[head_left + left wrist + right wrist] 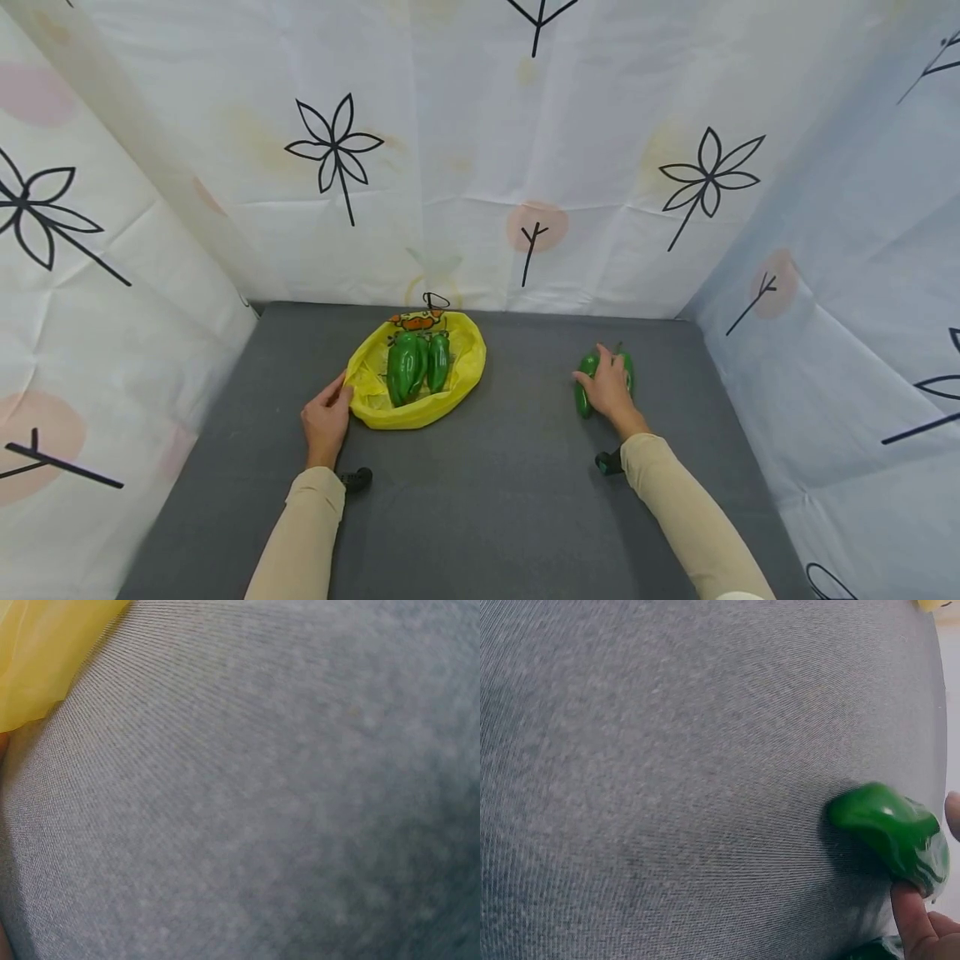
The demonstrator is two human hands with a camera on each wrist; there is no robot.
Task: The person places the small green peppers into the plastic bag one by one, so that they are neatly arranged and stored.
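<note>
My left hand (326,422) pinches the left rim of a yellow bag (417,417), which lies with its mouth spread wide. Inside it are green peppers (405,368), held in clear wrapping as far as I can tell. To the right, my right hand (612,392) has thumb and fingers around a green pepper (583,406); a second pepper (629,372) lies just right of it, partly hidden by the hand. In the right wrist view a finger touches the shiny pepper (885,825), with the thumb tip past its other side. The left wrist view shows only the bag's edge (45,660).
A dark grey tabletop (495,500) bears both groups of peppers. White patterned cloth (465,150) stands behind it and along both sides. The bag sits left of the middle, near the back edge. A dark strap-on device shows at each wrist.
</note>
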